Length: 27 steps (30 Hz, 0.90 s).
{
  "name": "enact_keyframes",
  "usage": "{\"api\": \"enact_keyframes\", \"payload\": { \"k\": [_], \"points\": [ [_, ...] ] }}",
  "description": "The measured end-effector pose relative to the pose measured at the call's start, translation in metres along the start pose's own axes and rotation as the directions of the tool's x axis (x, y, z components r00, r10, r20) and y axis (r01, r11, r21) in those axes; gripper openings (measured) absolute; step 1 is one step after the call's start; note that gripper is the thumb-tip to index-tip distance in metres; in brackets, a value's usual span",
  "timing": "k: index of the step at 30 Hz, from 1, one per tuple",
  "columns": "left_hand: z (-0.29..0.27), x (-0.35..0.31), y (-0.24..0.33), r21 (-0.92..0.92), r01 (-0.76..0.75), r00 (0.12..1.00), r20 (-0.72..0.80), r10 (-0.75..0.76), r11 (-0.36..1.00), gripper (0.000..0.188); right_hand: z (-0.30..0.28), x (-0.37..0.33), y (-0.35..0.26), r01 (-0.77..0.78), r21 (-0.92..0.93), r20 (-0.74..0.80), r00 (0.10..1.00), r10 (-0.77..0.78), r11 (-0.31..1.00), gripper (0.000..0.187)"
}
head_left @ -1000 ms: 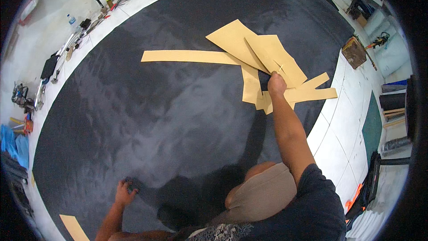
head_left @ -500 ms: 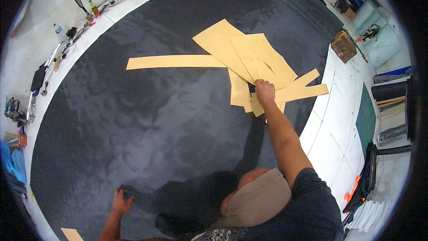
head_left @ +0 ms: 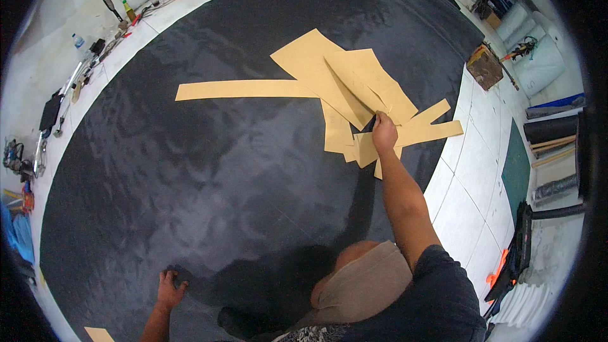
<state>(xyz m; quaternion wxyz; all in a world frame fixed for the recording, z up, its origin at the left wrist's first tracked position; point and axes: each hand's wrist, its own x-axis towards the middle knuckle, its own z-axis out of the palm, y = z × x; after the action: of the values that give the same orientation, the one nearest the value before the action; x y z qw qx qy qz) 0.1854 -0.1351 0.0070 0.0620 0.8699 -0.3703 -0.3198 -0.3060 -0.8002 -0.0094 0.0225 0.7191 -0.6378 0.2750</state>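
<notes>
A loose pile of tan card pattern pieces (head_left: 370,79) lies on a large sheet of black fabric (head_left: 209,183). My right hand (head_left: 384,132) is closed at the lower edge of the upper piece in the pile. That piece bends up, leaving a gap along its left side. From beneath the pile a long straight tan strip (head_left: 247,89) reaches left, and two shorter strips stick out to the right. My left hand (head_left: 170,290) rests on the fabric at the lower left, fingers apart, holding nothing.
White floor tiles (head_left: 465,177) border the fabric. Tools, bottles and a black box (head_left: 52,112) line the left wall. On the right are a brown block (head_left: 485,68), a green mat (head_left: 516,164) and rolls of material. A tan card corner (head_left: 98,334) shows at the bottom left.
My right hand has moved slightly right and down, and the upper card piece now curls up at its left edge. The left hand stays at nearly the same place.
</notes>
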Motion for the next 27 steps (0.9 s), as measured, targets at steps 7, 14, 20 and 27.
{"api": "enact_keyframes", "payload": {
  "k": [7, 14, 20, 27],
  "points": [
    [-0.005, -0.008, 0.016, 0.11, -0.012, 1.0, -0.017, 0.014, 0.994, 0.056, -0.005, -0.022, -0.066, 0.254, 0.384, -0.029, 0.964, -0.263, 0.888, 0.023],
    [-0.004, -0.005, 0.023, 0.08, 0.002, 1.0, 0.019, -0.004, 0.997, 0.058, -0.001, -0.104, -0.104, 0.442, 0.521, 0.157, 0.792, -0.591, 0.73, 0.028],
    [0.003, -0.005, -0.012, 0.161, -0.053, 0.995, -0.073, 0.066, 0.985, 0.059, -0.001, -0.146, -0.142, 0.594, 0.608, 0.19, 0.536, -0.823, 0.527, 0.026],
    [0.001, -0.003, 0.02, 0.109, -0.002, 1.0, -0.012, 0.003, 0.994, 0.06, 0.016, -0.146, -0.135, 0.625, 0.542, 0.269, 0.505, -0.82, 0.562, 0.03]
  ]
}}
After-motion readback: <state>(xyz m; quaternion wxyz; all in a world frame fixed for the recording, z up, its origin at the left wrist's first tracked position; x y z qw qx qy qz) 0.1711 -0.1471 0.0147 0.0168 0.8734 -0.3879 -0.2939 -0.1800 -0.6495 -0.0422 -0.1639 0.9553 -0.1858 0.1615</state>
